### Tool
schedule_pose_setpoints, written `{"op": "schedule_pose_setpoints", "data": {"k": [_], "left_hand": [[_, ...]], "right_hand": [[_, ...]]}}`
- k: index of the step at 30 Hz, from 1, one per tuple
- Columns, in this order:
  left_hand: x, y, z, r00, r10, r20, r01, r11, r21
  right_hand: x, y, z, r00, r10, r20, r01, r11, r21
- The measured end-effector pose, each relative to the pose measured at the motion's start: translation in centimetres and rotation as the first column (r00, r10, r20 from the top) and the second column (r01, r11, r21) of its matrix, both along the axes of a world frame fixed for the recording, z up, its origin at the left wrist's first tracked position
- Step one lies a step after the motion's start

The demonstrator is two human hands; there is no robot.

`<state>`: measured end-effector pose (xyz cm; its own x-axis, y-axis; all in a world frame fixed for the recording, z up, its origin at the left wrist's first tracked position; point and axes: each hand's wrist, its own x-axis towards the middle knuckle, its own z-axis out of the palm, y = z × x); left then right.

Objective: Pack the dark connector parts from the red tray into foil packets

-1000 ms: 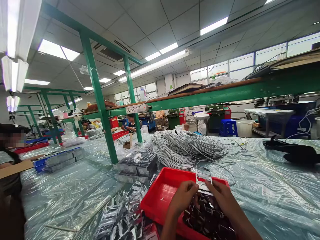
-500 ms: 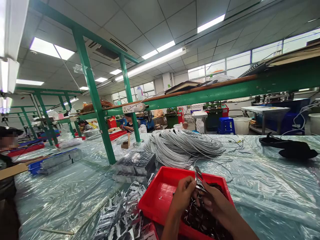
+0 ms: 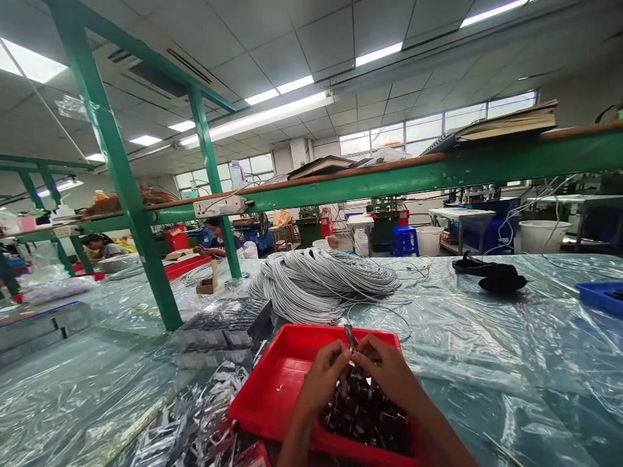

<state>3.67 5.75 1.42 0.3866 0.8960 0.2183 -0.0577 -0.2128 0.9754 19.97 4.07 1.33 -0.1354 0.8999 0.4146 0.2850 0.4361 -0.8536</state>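
in the head view, the only one we had, we found a narrow, shiny, dark-and-silver strip (image 3: 349, 333) where two bare hands met, over the right half of a red, rectangular plastic tray (image 3: 278, 387) and overlapping its far rim in our line of sight. the left hand (image 3: 321, 375) was on the strip's left and the right hand (image 3: 387, 370) on its right; we judged both to be pinching its near end between thumb and curled fingers, with neither hand clearly nearer. the relation that counted was the strip's long axis: it ran up and away from the fingertips, roughly toward the big coil of grey cable (image 3: 321, 285) beyond the tray, its tip leaning slightly left, so it lay across the line joining the hands rather than along it. we could not tell how much of the strip the fingers hid, nor which fingertip bore the firmer hold. just below the hands, inside the tray, we saw a heap of small, dark, glossy pieces (image 3: 367, 418), and close beside the tray's left wall a loose pile of silvery, crinkled packets (image 3: 195, 415).
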Motion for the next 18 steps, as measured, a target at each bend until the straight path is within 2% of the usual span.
{"op": "schedule_pose_setpoints", "data": {"k": [2, 6, 9, 11, 13, 15, 18], "left_hand": [[0.0, 0.0, 0.1, 0.999, 0.041, -0.012, -0.041, 0.999, -0.008], [-0.5, 1.1, 0.1, 0.974, 0.223, 0.026, -0.223, 0.975, -0.002], [-2.4, 1.9, 0.7, 0.898, 0.432, 0.089, -0.435, 0.901, 0.016], [-4.4, 1.7, 1.4, 0.814, 0.565, 0.136, -0.572, 0.820, 0.018], [-6.6, 0.7, 1.8, 0.720, 0.674, 0.167, -0.684, 0.730, 0.003], [-8.6, -1.0, 1.6, 0.651, 0.741, 0.166, -0.747, 0.664, -0.031], [-10.7, -4.2, 0.5, 0.653, 0.752, 0.087, -0.743, 0.659, -0.115]], "right_hand": [[0.4, 0.0, 0.2, 0.999, 0.031, -0.026, -0.031, 0.999, -0.023], [1.4, 0.2, 0.4, 0.992, -0.057, -0.110, 0.053, 0.998, -0.038], [2.1, 0.6, 0.3, 0.998, -0.061, -0.034, 0.058, 0.995, -0.076], [2.4, 0.8, 0.1, 0.982, -0.149, 0.116, 0.150, 0.989, 0.000], [2.5, 1.0, 0.1, 0.943, -0.269, 0.194, 0.253, 0.962, 0.104], [2.4, 1.1, 0.2, 0.936, -0.298, 0.185, 0.276, 0.951, 0.136], [2.2, 1.1, 0.4, 0.960, -0.239, 0.143, 0.224, 0.968, 0.110]]}}
